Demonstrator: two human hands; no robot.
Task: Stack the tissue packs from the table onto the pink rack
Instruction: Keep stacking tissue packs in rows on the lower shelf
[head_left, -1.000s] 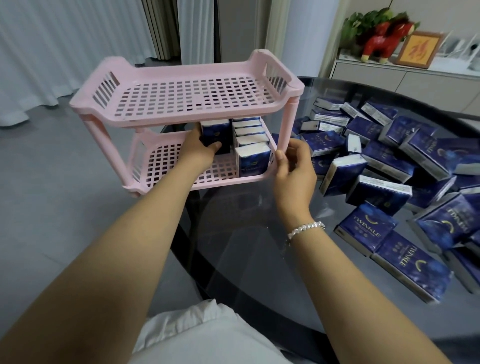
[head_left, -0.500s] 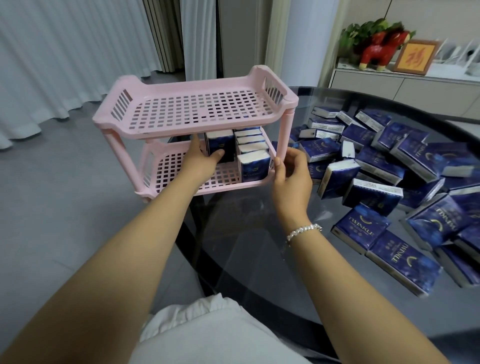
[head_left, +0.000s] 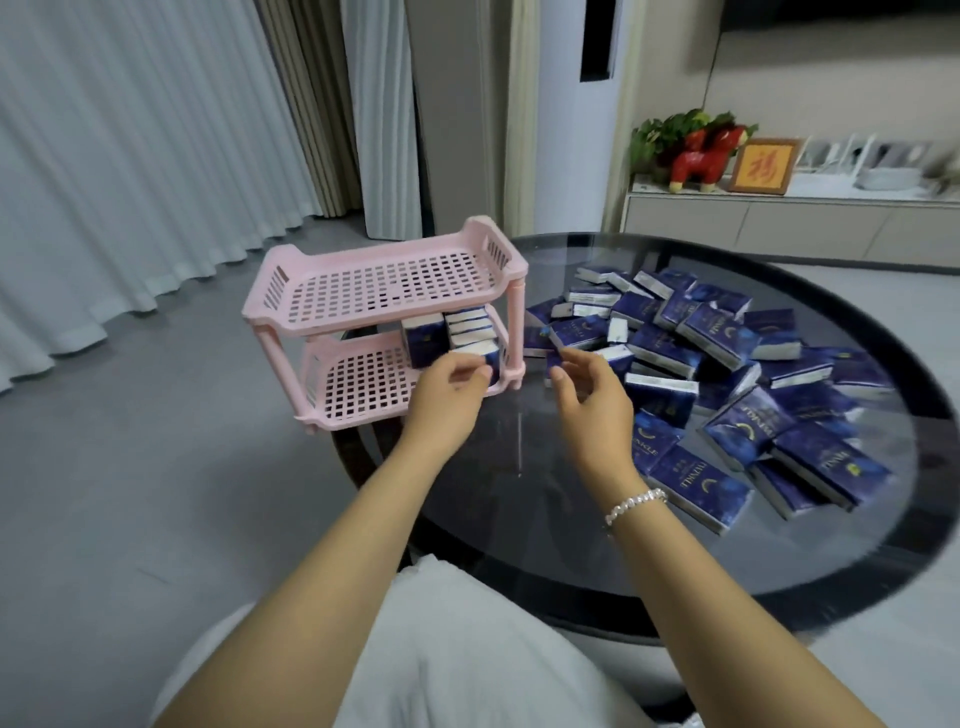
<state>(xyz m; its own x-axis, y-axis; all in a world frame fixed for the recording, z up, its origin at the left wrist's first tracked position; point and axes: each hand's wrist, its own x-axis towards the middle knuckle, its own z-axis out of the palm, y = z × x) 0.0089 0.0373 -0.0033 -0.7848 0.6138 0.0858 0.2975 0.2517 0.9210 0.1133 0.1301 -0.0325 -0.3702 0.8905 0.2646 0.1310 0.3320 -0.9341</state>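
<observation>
Left hand (head_left: 447, 382) hides front tissue pack, right fingertips blurred, forearms cut off

Your left hand (head_left: 451, 383) hovers by the packs (head_left: 452, 338) on the rack's (head_left: 384, 291) lower shelf. Your right hand (head_left: 587, 395) hangs loosely curled near the heap (head_left: 727, 374) on the surface (head_left: 519, 509).

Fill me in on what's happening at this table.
A person is loading dark blue tissue packs from a round dark glass table into a two-tier pink plastic rack at the table's left edge. A few packs stand at the right end of the lower shelf; the top shelf holds none. The left hand is at the front pack there, and the right hand hovers beside the rack, apparently holding nothing. Most packs remain on the table.
</observation>
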